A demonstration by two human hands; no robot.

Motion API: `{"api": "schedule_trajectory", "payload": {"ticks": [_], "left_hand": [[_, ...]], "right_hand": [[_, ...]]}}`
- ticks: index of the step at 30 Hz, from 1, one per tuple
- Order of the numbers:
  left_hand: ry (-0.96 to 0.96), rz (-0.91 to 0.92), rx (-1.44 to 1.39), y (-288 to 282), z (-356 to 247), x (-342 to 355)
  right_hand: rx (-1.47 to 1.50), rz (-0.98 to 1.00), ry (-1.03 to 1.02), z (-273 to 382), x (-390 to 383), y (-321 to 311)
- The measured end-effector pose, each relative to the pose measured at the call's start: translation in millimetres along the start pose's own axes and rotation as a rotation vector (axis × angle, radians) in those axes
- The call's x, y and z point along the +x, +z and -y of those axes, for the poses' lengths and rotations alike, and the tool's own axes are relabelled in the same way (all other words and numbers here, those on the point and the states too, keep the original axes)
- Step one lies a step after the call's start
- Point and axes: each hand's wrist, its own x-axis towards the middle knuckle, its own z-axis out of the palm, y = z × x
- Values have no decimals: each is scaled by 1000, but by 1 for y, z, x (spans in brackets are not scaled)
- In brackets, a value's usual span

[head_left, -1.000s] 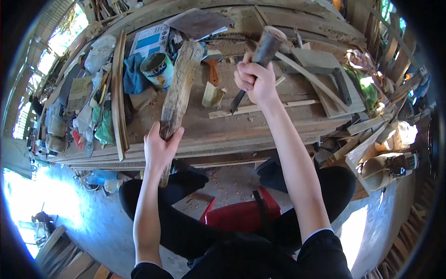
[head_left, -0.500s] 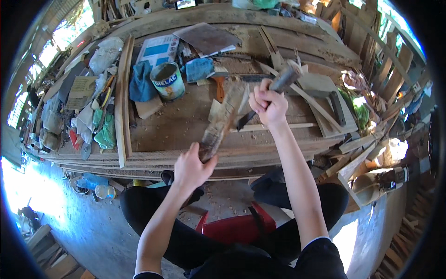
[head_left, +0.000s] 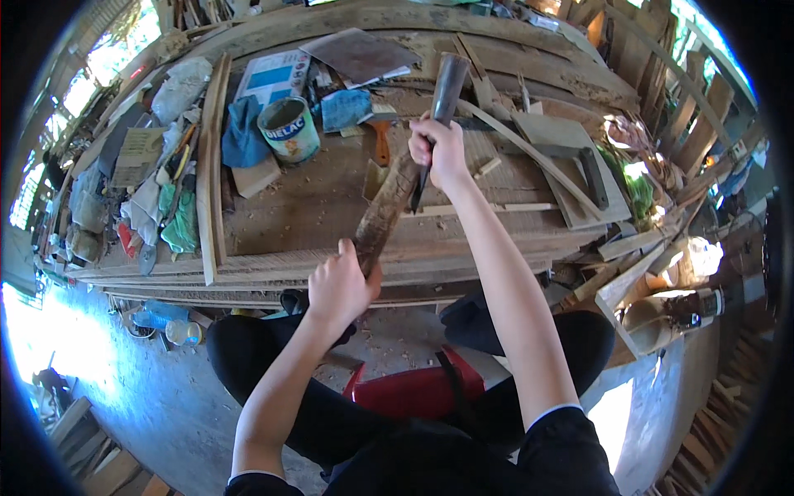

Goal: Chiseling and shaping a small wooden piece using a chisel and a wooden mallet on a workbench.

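Observation:
My left hand [head_left: 339,285] is closed around the lower end of a rough, weathered strip of wood [head_left: 382,215], which slants up to the right over the bench edge. My right hand [head_left: 438,153] grips a dark tool with a thick cylindrical handle [head_left: 449,83] and a narrow dark blade [head_left: 420,188] pointing down, its tip beside the wood's upper part; contact is unclear. Behind the wood lie a brush with an orange handle [head_left: 381,145] and a thin pale batten [head_left: 496,209] on the bench.
The wooden workbench [head_left: 289,207] carries an open can [head_left: 289,136], blue cloth [head_left: 240,132], tool and bag clutter [head_left: 157,207], long battens [head_left: 213,174], and a board with a square [head_left: 583,207]. A red stool [head_left: 413,388] is between my legs; offcuts [head_left: 719,422] lie at right.
My left hand has moved right with the wood, tilting it further rightward. My right hand, after shifting right, has come back left, the tool now more upright beside the wood's top.

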Motion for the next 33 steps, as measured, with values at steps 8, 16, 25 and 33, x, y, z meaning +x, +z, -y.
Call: {"api": "schedule_trajectory", "payload": {"ticks": [8,16,25,33], "left_hand": [[-11,22,18,3,1,-3],[32,-13,56,7,3,-4],[10,18,35,1,6,4],[60,-85,-584,-87,0,11]], "right_hand": [[156,-65,-138,16,-19,-40],[114,69,-210,14,-39,-12],[-25,138,-331,-1,-56,2],[-120,69,-320,-10,-48,1]]}}
